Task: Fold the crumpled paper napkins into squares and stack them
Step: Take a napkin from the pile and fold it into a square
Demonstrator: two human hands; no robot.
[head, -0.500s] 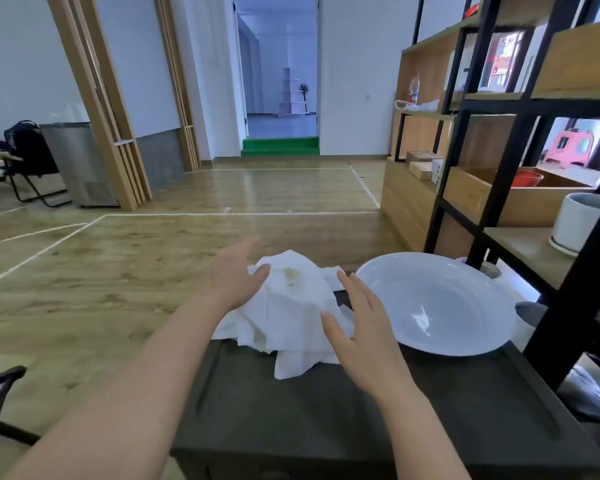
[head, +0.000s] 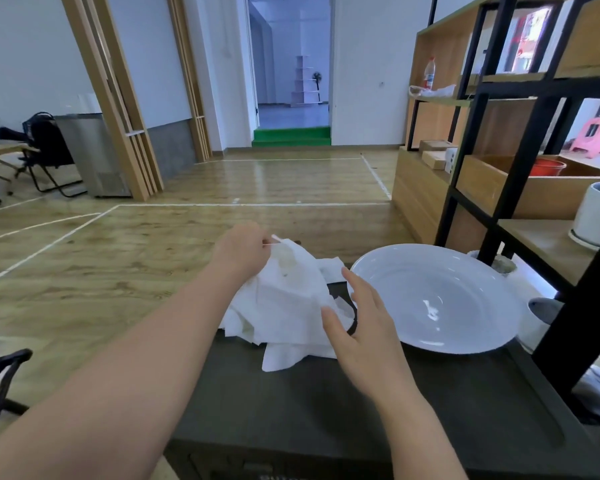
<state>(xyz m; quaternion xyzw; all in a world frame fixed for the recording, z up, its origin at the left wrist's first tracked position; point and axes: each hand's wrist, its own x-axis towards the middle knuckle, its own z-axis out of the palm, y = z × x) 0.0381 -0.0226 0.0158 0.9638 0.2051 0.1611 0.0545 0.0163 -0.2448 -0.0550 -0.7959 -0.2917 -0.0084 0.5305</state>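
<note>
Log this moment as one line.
left hand: pinches crumpled white paper napkins | right hand: open beside | white ceramic plate: bare

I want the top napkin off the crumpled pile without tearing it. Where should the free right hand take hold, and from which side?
A judgement: take the loose near edge of the napkins, coming in from the plate side where the right hand hovers open. The left hand pinches the raised far corner, so a second pinch opposite should stretch the sheet flat.
</note>
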